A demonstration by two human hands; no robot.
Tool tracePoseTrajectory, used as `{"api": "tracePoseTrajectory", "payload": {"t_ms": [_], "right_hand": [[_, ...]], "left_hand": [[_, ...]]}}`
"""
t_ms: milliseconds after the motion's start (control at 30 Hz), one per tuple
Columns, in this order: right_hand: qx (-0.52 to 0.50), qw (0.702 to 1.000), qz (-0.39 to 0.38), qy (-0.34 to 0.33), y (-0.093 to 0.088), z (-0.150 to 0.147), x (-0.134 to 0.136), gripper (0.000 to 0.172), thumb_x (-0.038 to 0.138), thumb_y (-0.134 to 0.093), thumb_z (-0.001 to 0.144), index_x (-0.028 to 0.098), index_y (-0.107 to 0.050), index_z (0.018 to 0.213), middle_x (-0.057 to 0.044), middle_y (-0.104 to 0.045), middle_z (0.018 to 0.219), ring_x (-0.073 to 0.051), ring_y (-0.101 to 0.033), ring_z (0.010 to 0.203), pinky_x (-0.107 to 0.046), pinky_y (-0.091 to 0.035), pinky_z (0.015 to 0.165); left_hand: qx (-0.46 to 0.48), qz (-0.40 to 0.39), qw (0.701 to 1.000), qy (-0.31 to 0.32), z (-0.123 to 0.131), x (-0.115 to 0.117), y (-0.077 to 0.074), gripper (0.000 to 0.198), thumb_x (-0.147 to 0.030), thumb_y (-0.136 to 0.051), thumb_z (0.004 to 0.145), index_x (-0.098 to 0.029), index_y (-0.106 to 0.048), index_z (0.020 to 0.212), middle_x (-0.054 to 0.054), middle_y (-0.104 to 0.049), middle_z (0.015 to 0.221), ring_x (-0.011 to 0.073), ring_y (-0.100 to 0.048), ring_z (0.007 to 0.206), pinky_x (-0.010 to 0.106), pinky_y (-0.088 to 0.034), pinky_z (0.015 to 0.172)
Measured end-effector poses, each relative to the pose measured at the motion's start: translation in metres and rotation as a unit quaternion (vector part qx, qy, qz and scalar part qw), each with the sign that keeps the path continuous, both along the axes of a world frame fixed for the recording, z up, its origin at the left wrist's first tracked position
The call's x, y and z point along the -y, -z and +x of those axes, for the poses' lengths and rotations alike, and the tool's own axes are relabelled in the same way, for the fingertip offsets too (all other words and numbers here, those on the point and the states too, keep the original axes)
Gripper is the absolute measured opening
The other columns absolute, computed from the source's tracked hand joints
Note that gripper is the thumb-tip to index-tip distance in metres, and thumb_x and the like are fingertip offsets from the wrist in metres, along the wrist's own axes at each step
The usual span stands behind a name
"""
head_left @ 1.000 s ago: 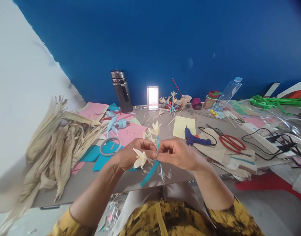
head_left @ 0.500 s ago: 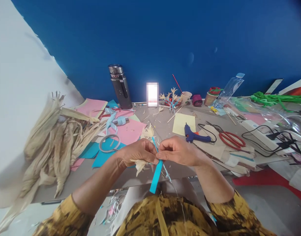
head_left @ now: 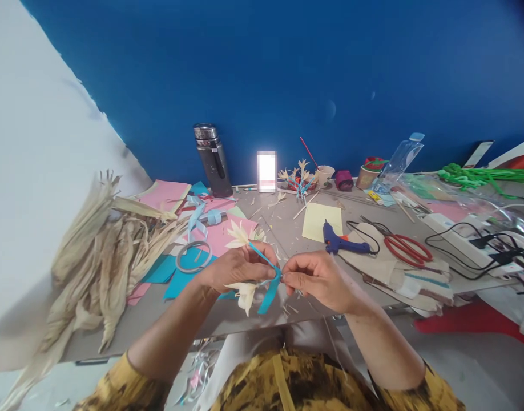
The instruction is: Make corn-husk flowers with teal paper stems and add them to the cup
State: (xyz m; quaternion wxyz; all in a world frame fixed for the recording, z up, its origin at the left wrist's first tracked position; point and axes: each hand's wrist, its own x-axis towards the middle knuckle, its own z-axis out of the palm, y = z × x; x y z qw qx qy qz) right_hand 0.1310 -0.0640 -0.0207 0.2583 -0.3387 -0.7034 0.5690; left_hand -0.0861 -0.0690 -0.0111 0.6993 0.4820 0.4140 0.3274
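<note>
My left hand [head_left: 240, 271] is closed in a pinch on the stem of a pale husk flower [head_left: 237, 234], which leans up and to the left above the fingers. Bright blue paper strip [head_left: 268, 298] wraps this stem, and its loose end hangs down below my fingertips. A second pale flower [head_left: 246, 297] pokes out under the left hand. Close by on the right, my right hand [head_left: 317, 278] pinches at the stem's lower end, where the strip bends; the exact spot between its fingertips is partly hidden.
Dried corn husks [head_left: 82, 274] heap at the left. A roll of tape [head_left: 194, 270] lies on blue and pink paper. Behind stand a dark flask [head_left: 213, 165] and finished flowers [head_left: 302, 180]. To the right are a blue glue gun [head_left: 345, 242], red-handled scissors [head_left: 407, 250] and a power strip [head_left: 459, 234].
The flower stem has tipped over to the left, bringing its upper flower out above my left hand. My hands have drawn slightly apart, and the strip's loose end hangs shorter.
</note>
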Motion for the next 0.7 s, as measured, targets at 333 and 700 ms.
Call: {"api": "tracePoseTrajectory", "payload": {"t_ms": [333, 700], "right_hand": [[0.037, 0.997, 0.060, -0.037, -0.012, -0.001, -0.002, 0.023, 0.025, -0.063, 0.086, 0.016, -0.067, 0.065, 0.001, -0.064, 0.061, -0.010, -0.049, 0.055, -0.022, -0.034, 0.053], [-0.051, 0.998, 0.037, -0.016, -0.001, -0.007, -0.001, 0.024, 0.028, -0.066, 0.088, 0.014, -0.068, 0.068, 0.001, -0.064, 0.063, -0.008, -0.042, 0.056, -0.022, -0.032, 0.054]], "left_hand": [[-0.075, 0.135, 0.983, 0.103, -0.012, -0.011, -0.002, 0.019, -0.031, -0.078, 0.071, -0.015, -0.068, 0.070, 0.009, -0.068, 0.077, 0.0163, -0.057, 0.064, 0.026, -0.044, 0.055], [-0.010, 0.145, 0.989, 0.022, -0.008, -0.005, 0.008, 0.019, -0.027, -0.084, 0.066, -0.015, -0.072, 0.075, 0.004, -0.067, 0.074, 0.0150, -0.059, 0.067, 0.025, -0.047, 0.063]]}}
